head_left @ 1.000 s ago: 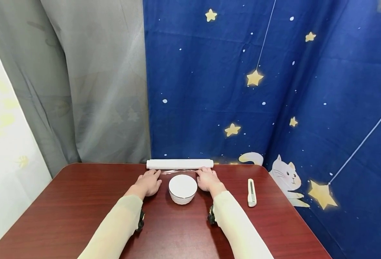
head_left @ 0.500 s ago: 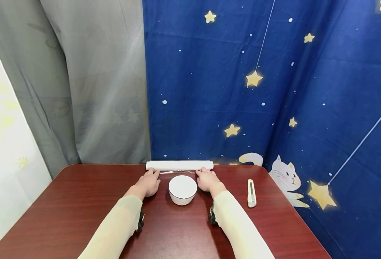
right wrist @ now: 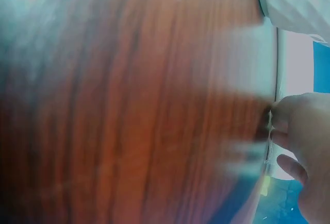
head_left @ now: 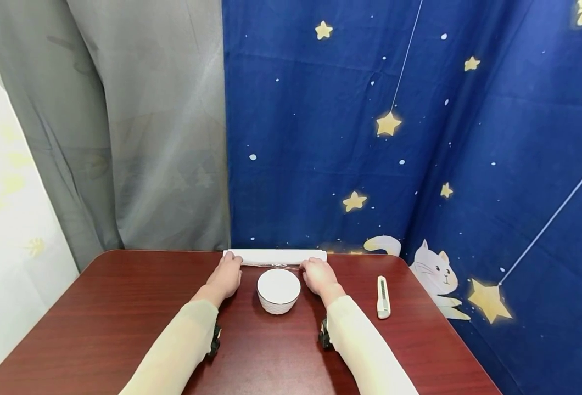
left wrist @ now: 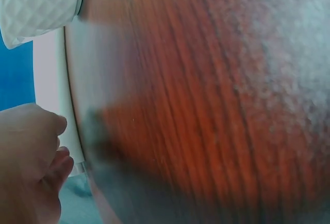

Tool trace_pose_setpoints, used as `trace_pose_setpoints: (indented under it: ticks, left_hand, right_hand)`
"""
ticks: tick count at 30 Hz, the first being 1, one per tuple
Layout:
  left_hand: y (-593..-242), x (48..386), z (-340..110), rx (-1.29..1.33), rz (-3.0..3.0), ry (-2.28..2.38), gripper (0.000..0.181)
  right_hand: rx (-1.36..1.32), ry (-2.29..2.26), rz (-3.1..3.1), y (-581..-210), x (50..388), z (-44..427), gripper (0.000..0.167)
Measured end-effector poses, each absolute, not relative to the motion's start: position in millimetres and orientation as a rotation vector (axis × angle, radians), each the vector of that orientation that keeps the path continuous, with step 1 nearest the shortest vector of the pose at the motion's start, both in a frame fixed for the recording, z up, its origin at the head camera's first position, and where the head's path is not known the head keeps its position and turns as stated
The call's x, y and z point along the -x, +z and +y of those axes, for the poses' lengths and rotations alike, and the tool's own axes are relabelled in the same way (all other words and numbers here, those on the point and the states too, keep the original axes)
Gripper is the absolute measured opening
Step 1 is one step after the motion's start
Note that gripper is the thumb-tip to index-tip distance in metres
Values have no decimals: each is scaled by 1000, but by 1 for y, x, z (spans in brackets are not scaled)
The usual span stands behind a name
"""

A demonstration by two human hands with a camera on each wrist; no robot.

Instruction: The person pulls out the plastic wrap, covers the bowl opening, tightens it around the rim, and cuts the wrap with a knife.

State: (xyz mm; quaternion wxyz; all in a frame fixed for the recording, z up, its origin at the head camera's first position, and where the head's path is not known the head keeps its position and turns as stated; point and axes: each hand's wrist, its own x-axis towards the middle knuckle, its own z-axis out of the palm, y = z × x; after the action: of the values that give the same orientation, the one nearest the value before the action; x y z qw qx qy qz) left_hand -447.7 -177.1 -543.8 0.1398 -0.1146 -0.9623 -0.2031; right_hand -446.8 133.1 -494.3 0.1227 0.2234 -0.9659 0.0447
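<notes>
A roll of cling film (head_left: pixel 276 257), white and long, lies across the table's far edge, a thin strip of clear film (head_left: pixel 277 266) along its near side. At its left end, my left hand (head_left: pixel 225 276) grips the roll with curled fingers, as the left wrist view also shows. My right hand (head_left: pixel 319 274) is at the right end, pinching the film's edge; shiny film (right wrist: pixel 269 149) shows by its fingertips in the right wrist view. Between the hands stands a white bowl (head_left: pixel 278 300) with a dark rim line and textured side, touched by neither.
A white box cutter (head_left: pixel 383 297) lies on the reddish-brown wooden table (head_left: pixel 123 329), right of the right hand. Grey (head_left: pixel 167 126) and blue star-patterned curtains (head_left: pixel 315 126) hang just behind the far edge.
The roll has come slightly nearer, so the strip of film before it looks narrower. My left hand has shifted a little left and onto the roll's end. The right hand has barely moved.
</notes>
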Motion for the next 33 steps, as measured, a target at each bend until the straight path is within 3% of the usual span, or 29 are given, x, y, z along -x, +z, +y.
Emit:
trace_pose_setpoints:
  ticks: [6, 14, 18, 24, 33]
  left_hand:
    - [-561, 470, -182, 339, -2728, -528, 7]
    - [-535, 454, -180, 306, -2757, -676, 15]
    - [-523, 445, -177, 288, -2771, -694, 17]
    - [-533, 454, -180, 305, -2711, -699, 13]
    - [-483, 408, -169, 141, -2764, -696, 16]
  right_hand:
    - [-617, 156, -2820, -493, 445, 135, 15]
    - [-528, 290, -2801, -487, 444, 133, 20]
    - [-489, 239, -2775, -489, 445, 133, 12]
    - [-393, 137, -2726, -493, 446, 136, 4]
    - [-334, 298, -2693, -512, 469, 149, 2]
